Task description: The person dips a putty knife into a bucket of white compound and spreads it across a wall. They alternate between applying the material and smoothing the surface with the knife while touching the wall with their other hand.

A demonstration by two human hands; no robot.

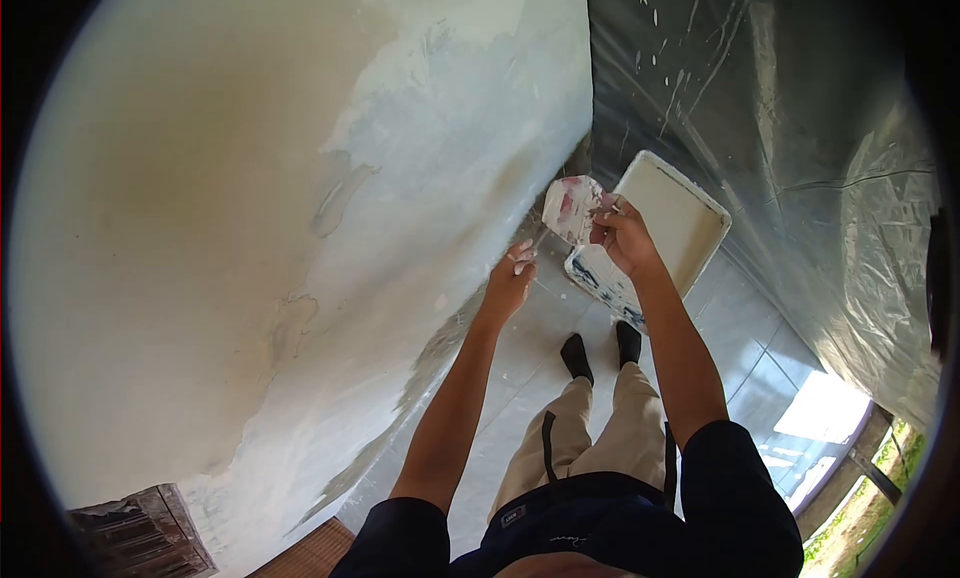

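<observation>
My right hand (625, 240) is closed on the edge of a flat spreader plate (572, 208), smeared white and reddish-pink. Close by, to the left and slightly lower, my left hand (512, 281) is curled closed around a thin tool (541, 240), its narrow end pointing up toward the plate. White smears coat the left fingers, and what kind of tool it is cannot be made out. Below the right hand lies a rectangular tray (727, 218) on the floor, with a pale creamy mass in it and dark blue smears at its near end.
A wall (250, 178) with patchy white and beige coating fills the left side. Dark plastic sheeting (690, 68) hangs at the right, splashed with white. The grey tiled floor (510, 378) runs between them. A slatted wooden frame (140, 538) is at lower left.
</observation>
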